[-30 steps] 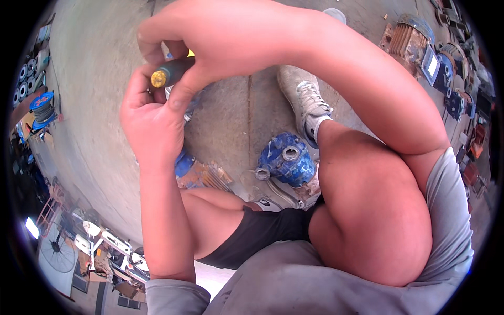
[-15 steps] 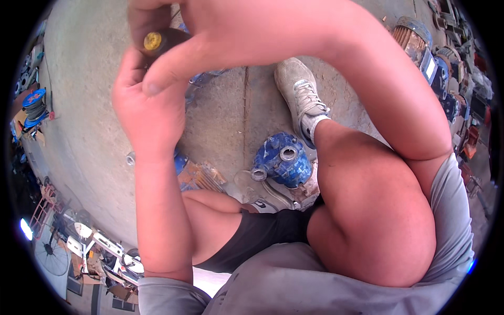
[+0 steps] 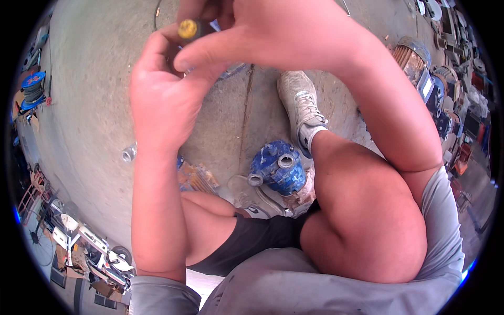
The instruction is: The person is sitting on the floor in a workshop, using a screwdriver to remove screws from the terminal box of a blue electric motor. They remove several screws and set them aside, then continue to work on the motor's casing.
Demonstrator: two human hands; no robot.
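Observation:
Both hands are raised together at the far left of the middle, above the floor. My right hand (image 3: 252, 39) is closed round a dark handle with a yellow end (image 3: 188, 29), perhaps a screwdriver; the yellow end points up and the rest is hidden by fingers. Just below it, my left hand (image 3: 165, 100) has its fingers curled in against the handle and the right thumb. Whatever the left fingers hold is hidden. Behind the hands, part of a blue object (image 3: 233, 70) shows on the floor.
A chipped blue metal housing (image 3: 283, 165) with round openings sits between my legs. A small metal fitting (image 3: 129, 153) lies left of my left forearm. Motors (image 3: 412, 55) and parts line the right side; a blue cable reel (image 3: 33, 89) stands far left, a white frame (image 3: 94, 241) lower left.
Both hands and the yellow-ended handle have shifted right and slightly away in the picture, still together. The view has also moved a little. The right hand keeps its grip.

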